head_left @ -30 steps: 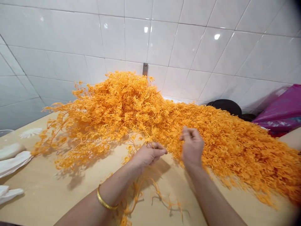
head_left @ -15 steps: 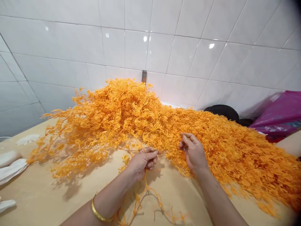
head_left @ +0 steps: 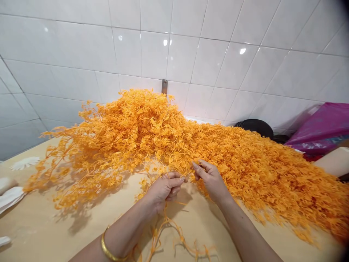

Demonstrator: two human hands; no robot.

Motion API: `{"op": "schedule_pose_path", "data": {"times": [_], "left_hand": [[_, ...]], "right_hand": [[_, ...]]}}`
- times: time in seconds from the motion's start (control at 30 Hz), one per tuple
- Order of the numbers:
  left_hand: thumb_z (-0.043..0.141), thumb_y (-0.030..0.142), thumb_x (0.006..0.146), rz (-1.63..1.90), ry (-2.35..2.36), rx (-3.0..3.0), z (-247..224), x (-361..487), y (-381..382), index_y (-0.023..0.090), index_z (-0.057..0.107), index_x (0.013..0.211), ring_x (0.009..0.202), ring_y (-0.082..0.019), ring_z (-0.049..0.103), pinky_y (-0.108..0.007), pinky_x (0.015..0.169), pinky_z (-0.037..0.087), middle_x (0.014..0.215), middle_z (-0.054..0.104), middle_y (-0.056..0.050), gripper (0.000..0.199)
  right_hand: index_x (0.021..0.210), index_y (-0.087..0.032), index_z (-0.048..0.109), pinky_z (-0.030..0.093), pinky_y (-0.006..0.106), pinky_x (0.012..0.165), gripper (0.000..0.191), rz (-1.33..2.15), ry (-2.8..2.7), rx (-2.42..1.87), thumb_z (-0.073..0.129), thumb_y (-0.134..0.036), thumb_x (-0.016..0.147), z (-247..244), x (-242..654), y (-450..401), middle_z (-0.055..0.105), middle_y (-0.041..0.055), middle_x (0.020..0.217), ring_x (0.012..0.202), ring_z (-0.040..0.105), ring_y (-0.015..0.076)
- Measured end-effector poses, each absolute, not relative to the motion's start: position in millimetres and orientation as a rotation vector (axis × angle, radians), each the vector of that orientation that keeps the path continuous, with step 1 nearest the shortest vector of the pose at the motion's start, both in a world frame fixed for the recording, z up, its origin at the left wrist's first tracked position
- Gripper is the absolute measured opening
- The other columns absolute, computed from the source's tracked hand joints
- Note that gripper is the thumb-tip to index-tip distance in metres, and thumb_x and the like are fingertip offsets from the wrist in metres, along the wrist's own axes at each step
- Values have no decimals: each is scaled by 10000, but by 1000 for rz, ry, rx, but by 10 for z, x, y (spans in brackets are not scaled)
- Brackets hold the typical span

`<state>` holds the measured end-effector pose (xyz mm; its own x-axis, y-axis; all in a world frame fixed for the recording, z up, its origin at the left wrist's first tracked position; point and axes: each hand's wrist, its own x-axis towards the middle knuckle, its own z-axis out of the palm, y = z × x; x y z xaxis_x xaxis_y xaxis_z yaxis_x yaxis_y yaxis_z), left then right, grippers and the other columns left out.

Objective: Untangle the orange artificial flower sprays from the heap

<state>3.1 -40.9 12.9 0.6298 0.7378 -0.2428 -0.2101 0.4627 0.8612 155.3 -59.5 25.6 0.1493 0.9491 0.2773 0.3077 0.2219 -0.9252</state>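
My left hand (head_left: 167, 189), below a gold bangle on the wrist, is closed in a pinch around a thin orange plastic flower stem (head_left: 167, 218). The stem's branches trail down toward the bottom edge of the view. Close by on the right, my right hand (head_left: 208, 180) has thumb and forefinger pressed together; whatever lies between them is too small to make out. Both hands are just in front of a big pile of orange artificial flower sprigs (head_left: 147, 131), and some sprigs show right behind the fingers.
Orange sprigs (head_left: 272, 178) spread across the right of the tan table (head_left: 103, 225). Black round discs (head_left: 255, 127) and a purple bag (head_left: 321, 123) lie at the back right. White pieces (head_left: 12, 198) rest at the left edge. A tiled wall (head_left: 152, 54) stands behind.
My right hand has moved left and slightly down, toward my left hand. My left hand keeps its pinch on the stem. The whole view has shifted slightly.
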Motion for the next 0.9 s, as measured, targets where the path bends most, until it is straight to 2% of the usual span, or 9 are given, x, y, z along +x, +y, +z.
{"op": "schedule_pose_path", "data": {"times": [0.27,0.4,0.5,0.6,0.73,0.83,0.9], "left_hand": [[625,306,631,611,683,946,181,23,-449,146,514,719,332,-21,143,-209,383,57,360,272,103,214],[652,311,592,693,767,975,148,44,-443,151,505,717,330,-17,179,-210,377,63,393,322,96,251],[664,313,569,740,805,940,132,53,-431,159,498,731,336,-15,201,-208,373,69,447,379,85,278],[662,318,568,755,824,931,138,54,-423,163,493,722,336,-16,193,-207,373,68,440,364,89,276],[648,317,585,743,831,936,162,57,-429,165,484,703,340,-22,178,-209,379,68,402,306,100,253],[657,317,575,723,817,950,171,60,-447,161,484,701,348,-21,185,-215,383,67,418,323,98,265],[666,324,563,709,815,949,170,64,-457,160,488,707,353,-22,191,-217,388,67,422,324,98,281]], "right_hand": [[579,-178,463,280,214,436,331,700,-1121,-1347,498,-472,727,183,1714,-536,357,-51,476,432,326,73],[594,-182,432,301,205,445,340,914,-1082,-1251,499,-491,720,219,1703,-552,371,-51,510,444,356,69],[697,-193,456,305,203,435,349,1102,-1005,-1191,468,-541,716,256,1705,-583,372,-56,522,433,370,70],[787,-190,477,330,205,456,395,1184,-1067,-1186,450,-576,706,285,1698,-625,406,-47,547,458,407,77],[851,-178,493,327,198,468,366,1250,-1254,-1243,591,-470,654,275,1628,-650,437,-53,544,466,402,69],[722,-160,507,298,197,453,275,1146,-1265,-1269,602,-412,667,235,1568,-627,419,-56,504,445,365,58],[603,-159,473,285,203,448,286,1057,-1242,-1246,580,-410,688,205,1538,-604,405,-55,472,434,349,56]]}}
